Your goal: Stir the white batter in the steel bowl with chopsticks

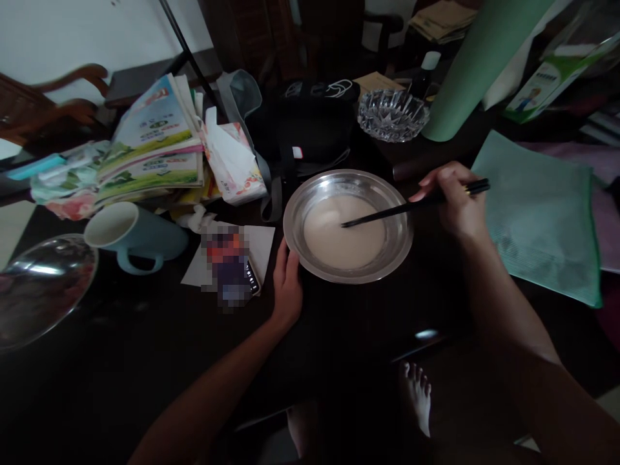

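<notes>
Here, one metal bowl (347, 274) of pale liquid (346, 248) sits mid-tabletop (368, 323) between two hands.
Nearest, one bare foot (417, 395) shows below the edge; beyond it, the left grip (287, 290) is unclosed, fingers against the bowl's left rim, while the right grip (458, 197) is closed round black chopsticks (409, 206), too close together to count, their tips at the liquid. Left of the bowl lie one phone (232, 268) on one white sheet (267, 242), one blue mug (157, 236) and, far left, one shiny metal piece (43, 290); to the right, one green mesh pouch (537, 219). Farther left come one tissue pack (237, 165) and one stack of booklets (155, 145), number unclear; far right, one glass dish (392, 116), one green cylinder (479, 71) and one white-capped bottle (426, 74).
</notes>
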The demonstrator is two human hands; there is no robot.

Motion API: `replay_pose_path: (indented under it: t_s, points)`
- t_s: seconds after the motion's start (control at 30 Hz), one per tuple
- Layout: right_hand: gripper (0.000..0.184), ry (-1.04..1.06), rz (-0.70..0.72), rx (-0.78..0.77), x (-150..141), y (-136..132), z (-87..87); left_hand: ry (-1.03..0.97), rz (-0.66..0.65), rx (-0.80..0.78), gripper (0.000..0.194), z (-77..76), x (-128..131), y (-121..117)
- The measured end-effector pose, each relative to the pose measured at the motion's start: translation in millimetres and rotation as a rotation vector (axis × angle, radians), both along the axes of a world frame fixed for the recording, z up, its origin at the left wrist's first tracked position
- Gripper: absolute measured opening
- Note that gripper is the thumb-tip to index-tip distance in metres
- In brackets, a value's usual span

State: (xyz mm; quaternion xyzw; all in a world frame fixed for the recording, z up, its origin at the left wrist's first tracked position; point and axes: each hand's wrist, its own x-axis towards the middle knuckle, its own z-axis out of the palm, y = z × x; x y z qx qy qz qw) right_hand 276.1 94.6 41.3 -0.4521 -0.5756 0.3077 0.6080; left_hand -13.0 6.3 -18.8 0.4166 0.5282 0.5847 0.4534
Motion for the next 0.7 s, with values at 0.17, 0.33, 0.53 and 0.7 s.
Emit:
replay_pose_path:
  t_s: [0.17, 0.33, 0.53, 0.7]
  points:
    - [0.033, 0.085, 0.068, -0.036, -1.6, -1.0, 1.6, -0.011, 0.003, -0.001, 0.048, -0.9, -0.8, 0.2]
    - [0.025, -0.05, 0.169, -0.072, -4.5, -3.3, -1.5, -0.015, -0.001, -0.003, 0.05, 0.0, -0.8, -0.2]
    - [0.034, 0.08, -0.033, 0.032, 1.7, 2.1, -1.8, -0.016, 0.002, 0.012, 0.05, -0.4, -0.1, 0.1]
    - [0.027, -0.023, 0.212, -0.09, -4.2, -3.6, -1.8, -0.001, 0.003, 0.013, 0.048, -3.4, -1.3, 0.4]
